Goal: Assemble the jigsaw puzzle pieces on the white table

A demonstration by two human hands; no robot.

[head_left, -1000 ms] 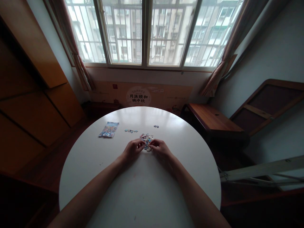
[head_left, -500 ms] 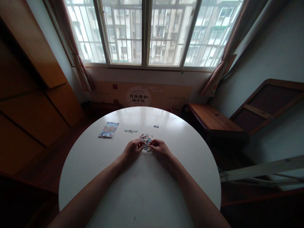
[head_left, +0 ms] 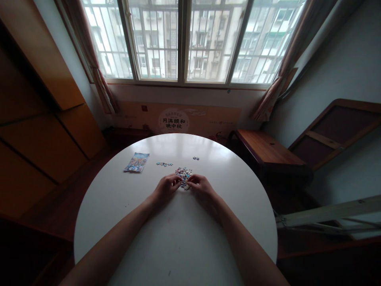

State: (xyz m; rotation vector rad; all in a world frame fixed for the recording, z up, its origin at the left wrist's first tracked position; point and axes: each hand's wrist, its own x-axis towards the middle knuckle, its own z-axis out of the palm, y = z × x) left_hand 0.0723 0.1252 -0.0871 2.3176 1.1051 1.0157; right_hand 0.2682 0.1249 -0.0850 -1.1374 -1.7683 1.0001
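Observation:
A small heap of colourful jigsaw pieces [head_left: 183, 173] lies near the middle of a round white table [head_left: 175, 238]. My left hand [head_left: 165, 188] and my right hand [head_left: 201, 187] rest on the table at the heap's near edge, fingertips almost meeting. Both hands have curled, pinching fingers on pieces at that edge; which pieces each one grips is too small to make out. A short joined strip of pieces [head_left: 164, 163] lies further left, and a single small cluster [head_left: 195, 158] lies beyond the heap.
A printed picture card [head_left: 136, 162] lies at the table's left. Behind the table are a barred window [head_left: 184, 39] and a low printed board [head_left: 175, 120]. A wooden bench [head_left: 268, 149] stands to the right, wooden cabinets [head_left: 44, 131] to the left.

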